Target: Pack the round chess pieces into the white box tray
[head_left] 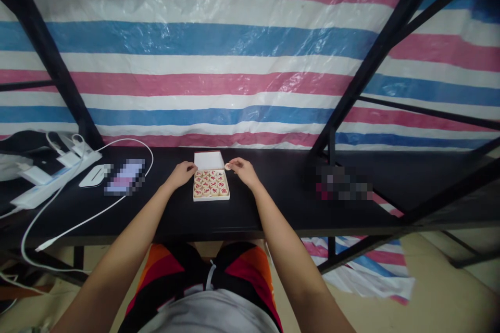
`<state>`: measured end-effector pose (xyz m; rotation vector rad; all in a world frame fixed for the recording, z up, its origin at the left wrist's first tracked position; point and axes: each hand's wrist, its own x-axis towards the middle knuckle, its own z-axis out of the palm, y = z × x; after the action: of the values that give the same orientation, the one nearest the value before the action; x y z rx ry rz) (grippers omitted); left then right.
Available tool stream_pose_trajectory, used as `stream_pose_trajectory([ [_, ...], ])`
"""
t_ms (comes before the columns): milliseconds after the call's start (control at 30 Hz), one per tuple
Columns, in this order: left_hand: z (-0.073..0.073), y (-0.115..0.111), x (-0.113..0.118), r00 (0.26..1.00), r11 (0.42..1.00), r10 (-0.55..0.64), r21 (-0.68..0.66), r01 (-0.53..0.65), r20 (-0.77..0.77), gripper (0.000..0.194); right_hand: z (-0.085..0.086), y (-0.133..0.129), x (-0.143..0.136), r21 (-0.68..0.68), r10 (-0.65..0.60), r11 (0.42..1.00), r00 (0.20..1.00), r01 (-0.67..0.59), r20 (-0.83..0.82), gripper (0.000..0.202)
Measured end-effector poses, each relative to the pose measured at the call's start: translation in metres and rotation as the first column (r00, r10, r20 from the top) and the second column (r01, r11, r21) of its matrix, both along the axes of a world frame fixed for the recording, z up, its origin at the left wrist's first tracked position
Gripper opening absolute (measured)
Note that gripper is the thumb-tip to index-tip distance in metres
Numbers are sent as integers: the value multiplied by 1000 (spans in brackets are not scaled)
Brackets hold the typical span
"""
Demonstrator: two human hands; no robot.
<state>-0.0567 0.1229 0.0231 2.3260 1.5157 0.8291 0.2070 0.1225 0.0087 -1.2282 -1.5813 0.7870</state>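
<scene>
An opened white cardboard box [211, 198] lies on the black table, its lid [209, 160] folded back behind it. Rows of round Chinese chess pieces [211, 184] with red characters fill the box. My right hand [242, 169] pinches a single chess piece [228, 166] between thumb and fingers, just beyond the box's back right corner. On the other side, my left hand [183, 174] has its fingers bent together at the box's back left corner, seemingly gripping its edge.
To the left, a white power strip [47, 184] with plugged-in chargers stands near a white device [94, 176] and a blurred phone [125, 177]. A white cable [84, 221] loops around them. Black metal posts [351, 88] rise before a striped plastic sheet [219, 83]. Blurred items [341, 184] lie right.
</scene>
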Motion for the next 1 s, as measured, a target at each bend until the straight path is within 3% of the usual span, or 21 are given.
stream_pose_trajectory([
  [100, 0, 0, 0, 1000, 1000, 4, -6, -4, -2, 30, -4, 2, 11, -44, -66, 996, 986, 73, 155, 15],
  [267, 2, -2, 1, 1000, 1000, 8, -22, -8, 0, 29, -9, 1, 10, 26, -42, 999, 932, 35, 361, 11],
  [1000, 0, -1, -1, 1000, 1000, -9, -3, 9, 9, 30, -7, -4, 6, 36, -6, 999, 928, -8, 373, 18],
])
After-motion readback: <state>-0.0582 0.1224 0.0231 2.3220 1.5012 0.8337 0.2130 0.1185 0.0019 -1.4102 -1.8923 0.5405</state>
